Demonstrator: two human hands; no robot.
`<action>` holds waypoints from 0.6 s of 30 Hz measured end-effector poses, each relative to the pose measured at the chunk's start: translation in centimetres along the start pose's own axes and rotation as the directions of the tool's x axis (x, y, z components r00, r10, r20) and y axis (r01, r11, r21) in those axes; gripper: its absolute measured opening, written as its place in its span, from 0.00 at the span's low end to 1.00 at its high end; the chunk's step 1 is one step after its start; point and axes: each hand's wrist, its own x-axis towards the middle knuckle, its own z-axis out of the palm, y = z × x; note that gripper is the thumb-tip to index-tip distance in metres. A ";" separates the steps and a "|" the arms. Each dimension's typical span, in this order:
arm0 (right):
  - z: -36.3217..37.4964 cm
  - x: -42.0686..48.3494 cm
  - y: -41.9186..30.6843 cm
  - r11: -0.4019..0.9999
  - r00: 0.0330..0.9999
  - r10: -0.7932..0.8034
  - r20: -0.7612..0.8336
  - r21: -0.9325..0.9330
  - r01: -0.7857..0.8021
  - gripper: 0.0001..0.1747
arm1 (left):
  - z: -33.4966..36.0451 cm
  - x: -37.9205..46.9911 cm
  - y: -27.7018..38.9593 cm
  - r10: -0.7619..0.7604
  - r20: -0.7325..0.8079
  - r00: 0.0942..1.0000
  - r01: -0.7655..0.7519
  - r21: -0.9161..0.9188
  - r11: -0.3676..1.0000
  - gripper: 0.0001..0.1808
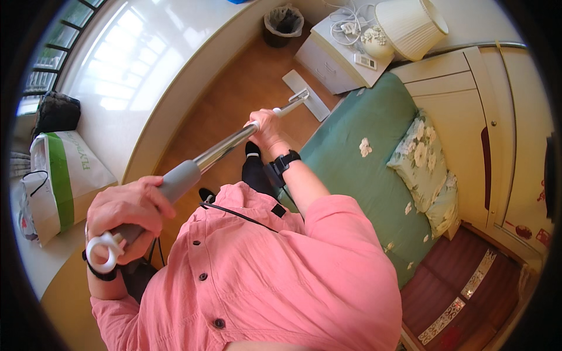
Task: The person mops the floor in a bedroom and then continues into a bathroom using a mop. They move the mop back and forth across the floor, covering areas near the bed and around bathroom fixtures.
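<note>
A flat mop's metal pole (228, 149) runs slantwise away from me, and I grasp it with both hands. My left hand (131, 215) wraps around the grey grip (180, 177) at the near end, where a white hanging ring (104, 252) sticks out. Farther down, my right hand (265, 129) is closed around the pole close to a white collar. The white rectangular mop head (306, 95) lies on the brown floor (228, 94) between the nightstand and the window-side ledge. The head's underside is hidden.
A bed with a green sheet (351, 127) stands on the right. A nightstand (327, 57) carries a lamp (408, 28), a remote control (365, 61) and white cables. Beyond is a lined trash bin (283, 26). Bags (66, 175) sit on the white ledge (127, 61) at left.
</note>
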 end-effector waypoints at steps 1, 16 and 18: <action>0.7 -0.9 -1.2 1.000 1.000 -0.005 -0.028 0.021 0.005 0.11 | -0.3 -1.4 0.2 0.027 0.026 0.999 -0.026 -0.029 0.999 0.07; 10.2 -10.5 -30.4 0.916 0.944 -0.260 0.203 0.361 0.175 0.13 | -14.7 -25.3 5.6 0.373 0.211 0.904 -0.341 -0.173 0.924 0.07; 10.9 -9.6 -32.9 0.905 0.862 -0.315 0.396 0.398 0.148 0.15 | -16.9 -26.4 6.1 0.416 0.295 0.860 -0.361 -0.224 0.905 0.07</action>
